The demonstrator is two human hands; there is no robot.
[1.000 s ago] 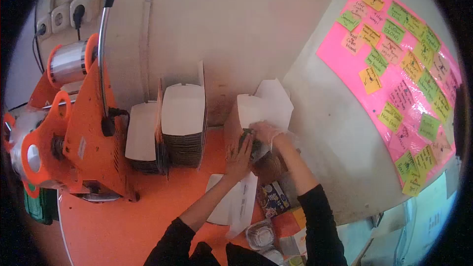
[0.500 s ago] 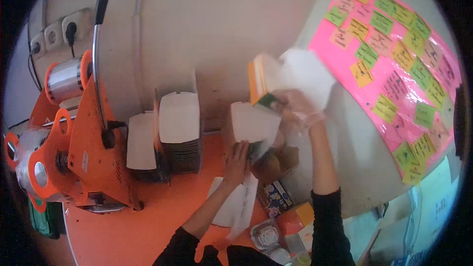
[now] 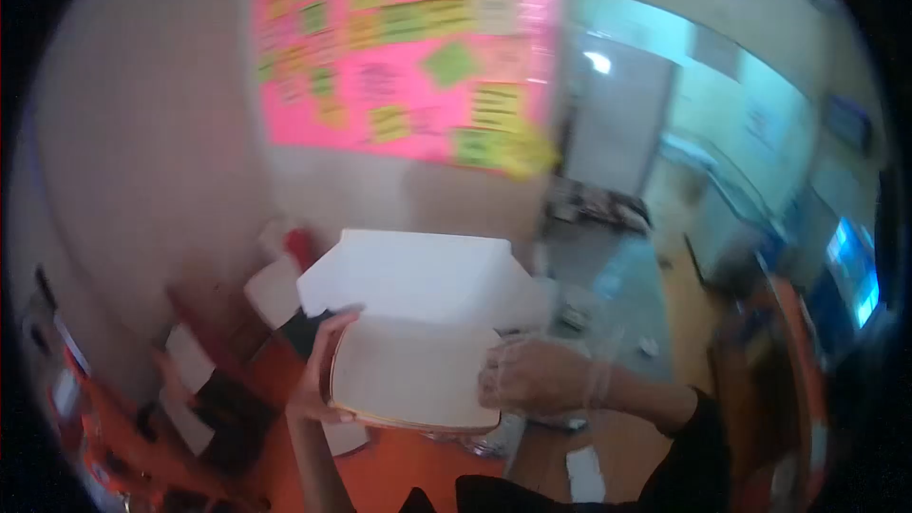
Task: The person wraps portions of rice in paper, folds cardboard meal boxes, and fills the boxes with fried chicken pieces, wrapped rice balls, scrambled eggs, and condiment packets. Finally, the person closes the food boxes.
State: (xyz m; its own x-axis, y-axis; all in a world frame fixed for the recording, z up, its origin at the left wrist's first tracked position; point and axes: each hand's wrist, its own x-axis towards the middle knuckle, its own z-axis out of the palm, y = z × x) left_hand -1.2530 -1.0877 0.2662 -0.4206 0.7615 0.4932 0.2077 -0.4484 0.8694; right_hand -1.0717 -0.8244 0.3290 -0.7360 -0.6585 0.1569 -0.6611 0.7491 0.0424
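A white paper food box, its lid raised at the back, is held in front of my body. Wrapped round the box's left side is my left hand, its thumb near the front edge and fingers at the back corner. My right hand is curled against the box's right side, with something clear and thin around the wrist. Motion blur softens its fingers. The inside of the box looks white and bare.
The orange table lies below the box. Blurred stacks of boxes and the orange machine are at the left. A pink board with notes hangs ahead. A doorway and another room show at the right.
The view has swung right. The box my right hand lifted from the stacks is now in front of me, and my left hand has left the stack and holds it too.
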